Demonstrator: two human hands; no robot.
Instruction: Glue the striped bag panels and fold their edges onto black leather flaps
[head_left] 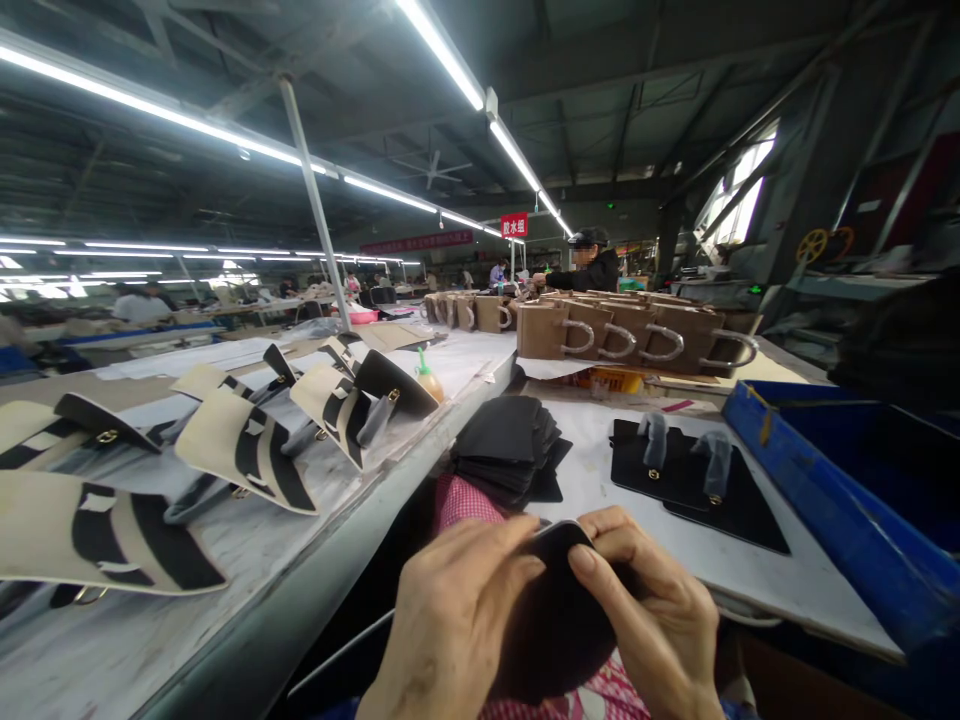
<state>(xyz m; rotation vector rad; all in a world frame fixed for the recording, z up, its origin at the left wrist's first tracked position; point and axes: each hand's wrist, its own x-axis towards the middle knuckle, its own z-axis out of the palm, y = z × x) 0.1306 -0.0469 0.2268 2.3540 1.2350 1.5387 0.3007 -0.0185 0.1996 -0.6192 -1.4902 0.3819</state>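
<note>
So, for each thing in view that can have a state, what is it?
Black piece: held by left grip and right grip
Black sheets: stacked unevenly
Black panels: lying flat, overlapping
Cream-and-black pieces: curved
Brown bags: standing upright
Blue bin: open
Ceiling lights: lit
Bottle: standing

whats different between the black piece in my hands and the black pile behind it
The black piece is held between the left hand and right hand; the black pile rests on the table. The black piece is tilted up, while the black pile lies roughly flat in uneven layers. Both are black.
</note>
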